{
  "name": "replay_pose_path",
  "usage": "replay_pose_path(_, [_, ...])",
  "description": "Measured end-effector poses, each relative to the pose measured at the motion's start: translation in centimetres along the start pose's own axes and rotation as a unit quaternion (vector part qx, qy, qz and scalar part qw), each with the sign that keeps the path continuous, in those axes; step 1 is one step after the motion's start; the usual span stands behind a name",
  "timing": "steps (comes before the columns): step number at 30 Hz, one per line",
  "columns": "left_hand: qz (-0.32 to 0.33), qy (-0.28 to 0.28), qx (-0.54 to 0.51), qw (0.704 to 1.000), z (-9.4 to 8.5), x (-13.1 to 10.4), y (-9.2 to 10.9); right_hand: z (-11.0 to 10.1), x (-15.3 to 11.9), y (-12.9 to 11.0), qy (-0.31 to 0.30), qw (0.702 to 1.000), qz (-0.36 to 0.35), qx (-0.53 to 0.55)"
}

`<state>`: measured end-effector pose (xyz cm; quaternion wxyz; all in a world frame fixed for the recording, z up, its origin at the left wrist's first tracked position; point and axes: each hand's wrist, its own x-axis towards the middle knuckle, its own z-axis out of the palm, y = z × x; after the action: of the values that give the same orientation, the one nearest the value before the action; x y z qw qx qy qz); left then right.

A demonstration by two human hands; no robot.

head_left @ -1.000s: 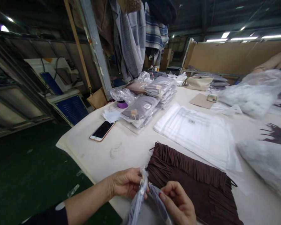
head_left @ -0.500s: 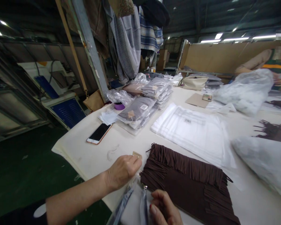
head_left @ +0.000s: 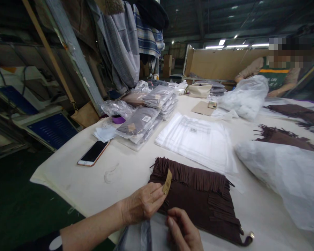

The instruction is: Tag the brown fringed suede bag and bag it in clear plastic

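Note:
A dark brown fringed bag point(head_left: 188, 198) lies flat on the white table in front of me. My left hand point(head_left: 146, 202) is closed, pinching a small tan tag point(head_left: 167, 182) upright over the bag's left edge. Close beside it, my right hand point(head_left: 183, 230) has its fingers curled in. Whatever sits between its fingertips is too small or hidden to name. Under both hands is clear plastic point(head_left: 138, 237), partly cut off by the frame's bottom. At the bag's lower right corner a short strap end with a gold-coloured metal fitting point(head_left: 251, 235) sticks out.
White packaged sheets point(head_left: 196, 139) lie beyond the bag. Stacked plastic-wrapped grey items point(head_left: 138, 122), a phone point(head_left: 94, 152) and a purple tape roll point(head_left: 118, 119) are at left. A large plastic bag point(head_left: 282, 174) stands at right. Across the table a co-worker point(head_left: 274, 75) handles plastic.
The view has swung right. My left hand has moved rightward with the tag, now turned upright above the fringed bag. The gold-coloured strap fitting at the bag's corner has come into view.

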<state>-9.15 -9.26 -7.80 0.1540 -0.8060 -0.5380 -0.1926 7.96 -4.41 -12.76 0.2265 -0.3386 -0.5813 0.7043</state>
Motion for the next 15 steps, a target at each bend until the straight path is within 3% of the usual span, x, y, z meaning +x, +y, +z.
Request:
replay_pose_path(5, [-0.001,-0.01,-0.133,0.991,0.4,-0.8,0.1,-0.4,2.6,-3.1,0.038,0.994,0.007,0.098])
replay_pose_path(11, [-0.02,-0.017,-0.172,0.985,-0.2,0.3,-0.3,0.0,5.0,-5.3,0.05,0.988,0.023,0.142])
replay_pose_path(13, [-0.063,-0.017,-0.157,0.985,-1.2,0.2,-0.6,-0.1,5.4,-5.4,0.067,0.991,0.002,0.115])
replay_pose_path(15, [-0.159,-0.001,-0.146,0.976,-2.2,-1.0,-0.7,-0.5,5.7,-5.4,0.092,0.995,-0.024,0.043])
